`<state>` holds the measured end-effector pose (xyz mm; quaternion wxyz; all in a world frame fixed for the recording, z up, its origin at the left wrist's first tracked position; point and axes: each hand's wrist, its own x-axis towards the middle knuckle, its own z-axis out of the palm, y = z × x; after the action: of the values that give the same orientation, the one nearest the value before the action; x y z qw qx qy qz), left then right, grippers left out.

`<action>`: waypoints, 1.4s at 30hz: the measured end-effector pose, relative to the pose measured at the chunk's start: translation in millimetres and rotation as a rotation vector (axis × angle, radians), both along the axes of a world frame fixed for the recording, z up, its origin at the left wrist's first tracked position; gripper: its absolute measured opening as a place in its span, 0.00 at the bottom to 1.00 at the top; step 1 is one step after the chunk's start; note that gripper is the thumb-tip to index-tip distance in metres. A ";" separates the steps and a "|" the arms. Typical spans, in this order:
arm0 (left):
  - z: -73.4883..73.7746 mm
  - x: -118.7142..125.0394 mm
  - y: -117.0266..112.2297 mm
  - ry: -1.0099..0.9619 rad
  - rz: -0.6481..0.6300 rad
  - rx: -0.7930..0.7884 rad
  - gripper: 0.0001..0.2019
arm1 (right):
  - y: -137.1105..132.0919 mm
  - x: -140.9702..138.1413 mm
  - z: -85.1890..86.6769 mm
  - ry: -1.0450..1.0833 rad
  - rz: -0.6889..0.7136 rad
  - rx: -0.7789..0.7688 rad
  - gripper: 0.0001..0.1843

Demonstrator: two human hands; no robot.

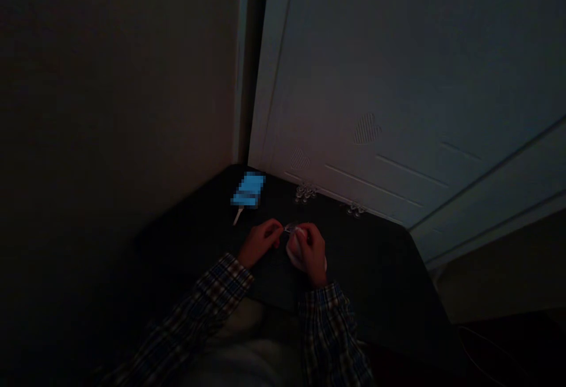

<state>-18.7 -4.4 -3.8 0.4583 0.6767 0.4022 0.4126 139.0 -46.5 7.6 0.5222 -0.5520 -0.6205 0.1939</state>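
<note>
In dim light, my left hand (262, 240) is closed in a pinch at the tip of a small clear shiny piece (290, 228), whose exact kind I cannot make out. My right hand (313, 250) has its thumb and fingers pressed together at the top of a pale pinkish, rounded thing (293, 251). That thing looks soft and lies partly hidden under the hand. The clear piece bridges the gap between both hands, just above the dark table (367, 292). Plaid sleeves cover both wrists.
Behind my hands, two clusters of small clear round pieces (305, 192) (355, 208) lie by a white panel (336, 80) with raised hearts. A lit phone (249, 189) with a white plug and cable (238, 215) rests at the back left, near the wall (132, 110).
</note>
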 end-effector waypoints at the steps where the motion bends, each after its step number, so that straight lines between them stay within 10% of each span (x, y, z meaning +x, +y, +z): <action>1: 0.0 0.0 0.0 0.000 0.002 0.001 0.13 | 0.0 0.0 0.1 0.000 -0.001 0.001 0.10; 42: 6.4 0.7 -2.9 -0.001 0.017 0.007 0.14 | -2.2 -1.7 2.3 0.013 -0.019 0.021 0.11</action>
<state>-18.0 -7.3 2.6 0.4528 0.6747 0.4061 0.4182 137.4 -48.7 9.9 0.5337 -0.5511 -0.6138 0.1859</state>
